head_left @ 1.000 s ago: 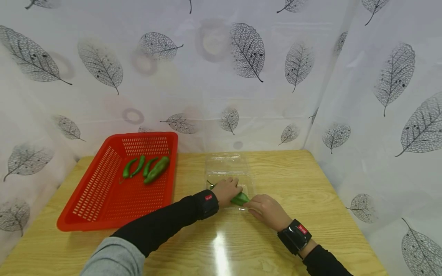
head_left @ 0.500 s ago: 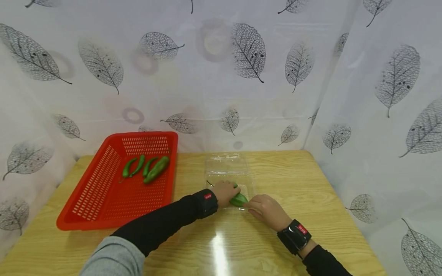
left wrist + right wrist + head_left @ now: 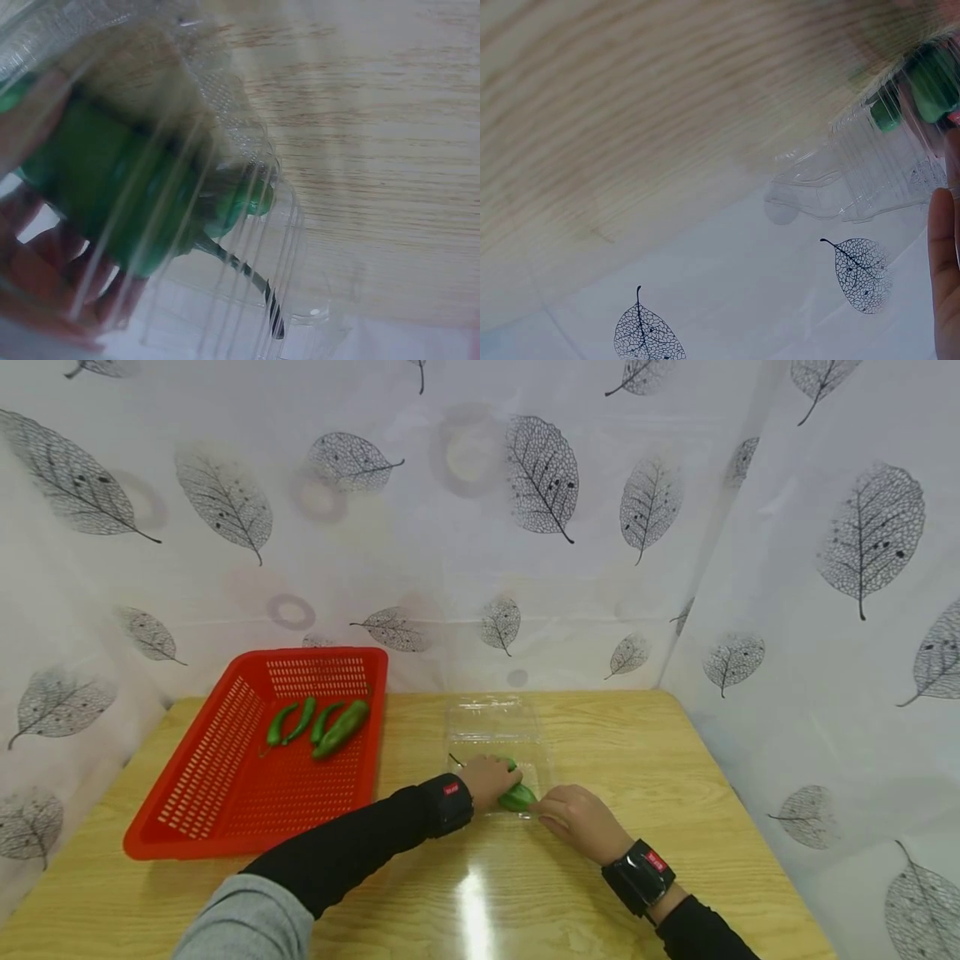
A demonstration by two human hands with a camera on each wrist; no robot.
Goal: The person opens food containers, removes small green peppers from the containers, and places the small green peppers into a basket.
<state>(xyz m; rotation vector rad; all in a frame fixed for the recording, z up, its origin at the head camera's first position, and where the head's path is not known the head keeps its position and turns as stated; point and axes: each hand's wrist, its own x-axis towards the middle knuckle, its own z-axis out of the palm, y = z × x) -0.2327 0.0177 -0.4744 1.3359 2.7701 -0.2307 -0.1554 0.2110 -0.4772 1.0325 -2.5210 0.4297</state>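
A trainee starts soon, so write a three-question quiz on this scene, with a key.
1. How many long green peppers lie in the rectangular red plastic basket?
2. True or false: the hinged clear plastic box is closed.
3. What does the left hand hold: A, the basket's rim; B, a glossy green pepper; C, the box's lid?

Key: 1, four; 2, false, the lid stands open; 3, B.

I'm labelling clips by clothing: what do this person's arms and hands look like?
The left hand and right hand are bare. The left black sleeve meets a grey sleeve higher up; the right black sleeve runs out of frame. The left wrist strap and right wrist strap are black, each bearing a red label.
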